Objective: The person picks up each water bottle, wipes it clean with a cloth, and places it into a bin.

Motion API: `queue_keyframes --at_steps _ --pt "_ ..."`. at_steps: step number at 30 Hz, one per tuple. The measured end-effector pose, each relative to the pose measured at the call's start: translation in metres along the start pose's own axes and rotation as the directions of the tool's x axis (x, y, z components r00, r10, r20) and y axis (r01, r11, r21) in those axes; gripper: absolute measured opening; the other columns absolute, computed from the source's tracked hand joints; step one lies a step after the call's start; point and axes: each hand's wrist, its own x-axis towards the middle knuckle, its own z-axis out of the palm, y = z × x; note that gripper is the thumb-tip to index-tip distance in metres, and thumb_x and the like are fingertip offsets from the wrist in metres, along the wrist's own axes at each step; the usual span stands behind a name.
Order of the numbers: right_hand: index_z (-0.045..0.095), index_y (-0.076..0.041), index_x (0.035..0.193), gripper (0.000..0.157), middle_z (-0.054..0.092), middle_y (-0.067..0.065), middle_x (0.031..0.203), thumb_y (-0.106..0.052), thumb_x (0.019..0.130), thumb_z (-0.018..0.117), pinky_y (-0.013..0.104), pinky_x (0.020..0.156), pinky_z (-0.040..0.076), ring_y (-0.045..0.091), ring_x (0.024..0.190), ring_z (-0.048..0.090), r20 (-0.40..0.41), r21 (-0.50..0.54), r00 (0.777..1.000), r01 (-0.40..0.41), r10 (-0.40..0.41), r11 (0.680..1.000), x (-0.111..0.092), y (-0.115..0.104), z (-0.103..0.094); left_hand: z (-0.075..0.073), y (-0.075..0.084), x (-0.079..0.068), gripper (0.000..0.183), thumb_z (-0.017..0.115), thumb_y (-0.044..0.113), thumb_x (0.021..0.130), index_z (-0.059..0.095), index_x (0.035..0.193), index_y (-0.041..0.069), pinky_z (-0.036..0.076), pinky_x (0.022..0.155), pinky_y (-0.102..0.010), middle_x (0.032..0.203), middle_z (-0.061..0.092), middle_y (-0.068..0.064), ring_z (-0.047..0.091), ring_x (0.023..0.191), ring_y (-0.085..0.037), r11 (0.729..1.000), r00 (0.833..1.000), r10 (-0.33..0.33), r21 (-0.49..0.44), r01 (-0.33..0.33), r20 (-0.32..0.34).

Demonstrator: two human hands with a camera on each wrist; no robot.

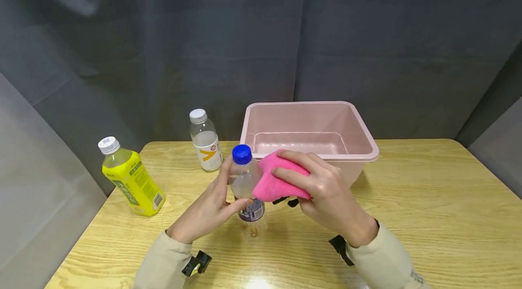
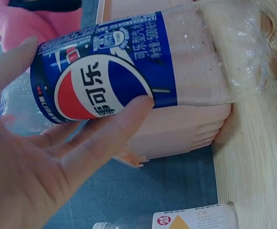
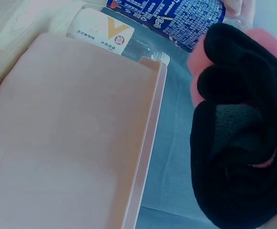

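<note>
My left hand (image 1: 210, 207) grips a clear plastic cola bottle (image 1: 250, 207) with a blue cap, thumb on one side and fingers on the other. Its blue label (image 2: 105, 67) with a red, white and blue round logo faces the left wrist view. My right hand (image 1: 326, 185) holds a bunched pink cloth (image 1: 281, 178) against the bottle's upper right side, just below the cap. Dark folded fabric (image 3: 238, 133) shows together with the pink in the right wrist view. The bottle stands upright at or just above the table; its contact is hard to tell.
A pale pink plastic tub (image 1: 310, 157) stands behind the hands. Left of it is a clear bottle with a white label (image 1: 208, 151) and white cap. Farther left, near the wooden table's (image 1: 428, 207) edge, stands a yellow-labelled bottle (image 1: 136, 182). A dark curtain (image 1: 261, 44) hangs behind.
</note>
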Motion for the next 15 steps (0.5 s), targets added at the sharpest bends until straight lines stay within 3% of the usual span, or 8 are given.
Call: queue_keyframes --at_steps 3,9,15 --pt "0.078 -0.008 0.104 0.051 0.069 0.017 0.118 0.023 0.065 0.068 0.049 0.08 0.06 0.034 0.098 0.069 -0.028 0.012 1.0 -0.005 0.005 1.0 -0.0001 0.0004 0.0006 0.0001 0.0002 0.0 0.096 0.072 0.006 0.095 0.001 0.159 0.018 0.059 0.07 -0.027 0.134 0.053 -0.021 0.065 0.105 -0.033 1.0 1.0 0.0 -0.001 0.0 -0.002" --pt "0.078 -0.01 0.106 0.05 0.069 0.015 0.119 0.02 0.068 0.07 0.05 0.083 0.059 0.033 0.098 0.069 0.015 0.008 1.0 -0.017 0.017 1.0 -0.001 0.001 -0.0002 0.0 0.0018 -0.0006 0.096 0.072 0.009 0.096 0.0 0.159 0.02 0.06 0.073 -0.03 0.136 0.053 -0.021 0.064 0.111 -0.034 0.998 0.998 -0.054 -0.008 0.055 0.008" --pt "0.078 -0.01 0.108 0.055 0.069 0.015 0.119 0.023 0.064 0.068 0.051 0.082 0.059 0.033 0.099 0.069 0.033 -0.004 0.999 -0.016 0.016 1.0 -0.002 0.0016 -0.0013 0.0005 0.0019 0.0 0.094 0.072 0.013 0.096 0.002 0.158 0.024 0.061 0.072 -0.032 0.138 0.052 -0.019 0.062 0.113 -0.034 0.997 0.997 -0.081 -0.015 0.082 0.01"
